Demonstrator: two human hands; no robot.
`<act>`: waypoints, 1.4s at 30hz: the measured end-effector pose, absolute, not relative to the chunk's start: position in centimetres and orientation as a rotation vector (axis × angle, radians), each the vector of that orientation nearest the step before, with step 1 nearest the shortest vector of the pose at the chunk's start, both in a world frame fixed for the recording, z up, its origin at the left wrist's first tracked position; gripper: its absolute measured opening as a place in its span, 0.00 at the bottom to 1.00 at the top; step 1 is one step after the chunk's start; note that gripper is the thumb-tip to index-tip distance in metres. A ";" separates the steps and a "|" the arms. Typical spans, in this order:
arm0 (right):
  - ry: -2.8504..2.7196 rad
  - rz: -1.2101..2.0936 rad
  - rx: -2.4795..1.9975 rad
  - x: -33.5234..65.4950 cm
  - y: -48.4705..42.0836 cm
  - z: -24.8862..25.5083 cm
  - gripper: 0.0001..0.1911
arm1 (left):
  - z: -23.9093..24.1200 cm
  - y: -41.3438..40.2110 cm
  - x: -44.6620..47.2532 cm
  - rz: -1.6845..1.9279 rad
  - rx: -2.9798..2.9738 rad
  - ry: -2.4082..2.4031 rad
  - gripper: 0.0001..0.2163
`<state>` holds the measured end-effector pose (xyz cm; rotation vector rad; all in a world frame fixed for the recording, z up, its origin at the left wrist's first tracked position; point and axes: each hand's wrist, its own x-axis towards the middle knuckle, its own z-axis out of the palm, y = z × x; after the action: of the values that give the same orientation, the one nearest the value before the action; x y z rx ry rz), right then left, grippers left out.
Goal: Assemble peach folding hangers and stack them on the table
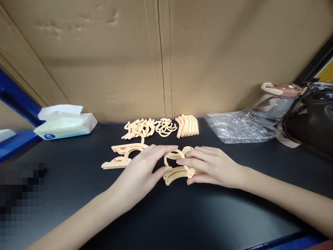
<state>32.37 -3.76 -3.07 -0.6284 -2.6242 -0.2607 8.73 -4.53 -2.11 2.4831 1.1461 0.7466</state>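
Both of my hands rest on the black tabletop around a small cluster of peach plastic parts. My left hand pinches the left side of a curved piece and a hook ring between thumb and fingers. My right hand grips the right side of the same curved pieces, fingers closed over them. Just left of my left hand lie two more peach curved arms.
At the back stand rows of peach parts: hook pieces, rings and curved tubes. A tissue pack lies back left, a clear plastic bag and a dark bag back right. Cardboard walls the rear.
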 end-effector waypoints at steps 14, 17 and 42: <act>-2.640 -0.209 -0.631 31.6 -4.5 -2.8 0.18 | -2.0 -5.2 9.2 0.939 2.440 1.354 0.13; -2.637 -0.120 -0.650 31.6 -4.5 -2.9 0.17 | -1.9 -5.2 9.3 0.951 2.408 1.378 0.12; -2.341 0.449 -0.917 32.3 -3.3 -3.4 0.07 | -1.2 -5.4 9.4 0.415 2.735 1.167 0.07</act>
<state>32.25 -3.33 -3.39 -0.9166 -2.3406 0.4493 9.41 -5.36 -1.24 2.7345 1.1667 0.4154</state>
